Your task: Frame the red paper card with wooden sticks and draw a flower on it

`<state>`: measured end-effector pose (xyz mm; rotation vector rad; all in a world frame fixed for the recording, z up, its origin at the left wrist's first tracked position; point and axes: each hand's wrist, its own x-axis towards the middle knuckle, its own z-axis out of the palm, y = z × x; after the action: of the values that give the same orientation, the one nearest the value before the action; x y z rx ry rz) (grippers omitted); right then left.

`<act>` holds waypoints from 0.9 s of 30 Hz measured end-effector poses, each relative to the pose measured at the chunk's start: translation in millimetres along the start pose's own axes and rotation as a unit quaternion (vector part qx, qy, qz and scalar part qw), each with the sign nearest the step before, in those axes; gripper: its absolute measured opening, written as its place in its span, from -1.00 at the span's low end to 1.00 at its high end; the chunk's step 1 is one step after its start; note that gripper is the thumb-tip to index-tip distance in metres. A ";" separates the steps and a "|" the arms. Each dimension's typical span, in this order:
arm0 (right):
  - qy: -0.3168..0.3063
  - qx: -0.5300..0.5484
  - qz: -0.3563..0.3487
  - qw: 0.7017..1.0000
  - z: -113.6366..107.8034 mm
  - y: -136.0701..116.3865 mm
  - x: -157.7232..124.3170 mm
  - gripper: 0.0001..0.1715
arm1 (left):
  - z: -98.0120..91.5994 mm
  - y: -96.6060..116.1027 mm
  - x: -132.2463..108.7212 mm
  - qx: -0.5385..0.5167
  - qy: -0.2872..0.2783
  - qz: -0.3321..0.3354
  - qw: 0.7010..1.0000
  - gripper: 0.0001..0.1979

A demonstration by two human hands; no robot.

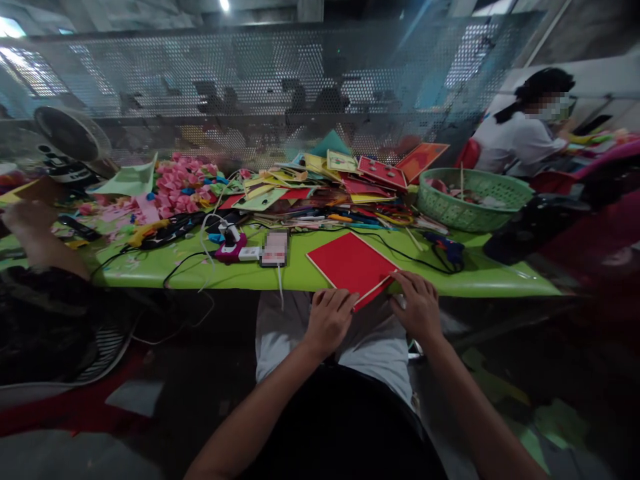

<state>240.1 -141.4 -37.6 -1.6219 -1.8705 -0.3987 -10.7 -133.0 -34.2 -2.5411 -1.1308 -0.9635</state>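
A red square card (351, 261) with thin pale strips along its edges lies turned cornerwise at the green table's front edge, its near corner jutting out over my lap. My left hand (329, 320) has its fingers closed on the near corner of the card. At the right corner, my right hand (417, 303) grips the edge between thumb and fingers. A pale strip (376, 291) runs between both hands, with a narrow red margin outside it. The fingers partly hide the two corners.
A phone (275, 248) and a purple power strip (232, 249) sit left of the card. Right are a blue glue gun (448, 251) with its cord and a green basket (470, 203). Behind lie piled cards (320, 175) and pink flowers (183, 183). Co-workers sit on both sides.
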 end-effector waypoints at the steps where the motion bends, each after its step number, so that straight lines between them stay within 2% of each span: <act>1: 0.003 0.003 0.002 1.000 -0.5 1.9 0.4 -0.33 | -1.0 -3.2 0.4 0.000 -0.002 -0.002 1.000 -0.58; 5: 0.003 0.007 0.001 1.000 -1.0 4.4 1.2 -0.39 | -4.0 -10.9 1.8 -0.002 -0.010 -0.004 1.000 -0.59; 12: 0.015 0.003 0.006 1.000 0.1 0.4 1.1 -0.53 | -5.0 -10.9 4.2 -0.022 -0.028 -0.001 0.999 -0.58; 19: 0.030 0.013 -0.019 0.999 -0.5 -6.0 0.6 -0.65 | -12.9 -26.7 7.9 -0.046 -0.036 -0.047 0.997 -0.62; 27: -0.004 0.051 -0.069 0.996 -2.3 -27.2 2.1 -0.74 | -32.0 -48.0 3.0 -0.060 -0.061 -0.103 0.991 -0.57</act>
<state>214.3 -146.5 -29.9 -1.4337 -1.9828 -0.3491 -59.3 -111.7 -11.5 -2.6491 -1.4342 -0.9599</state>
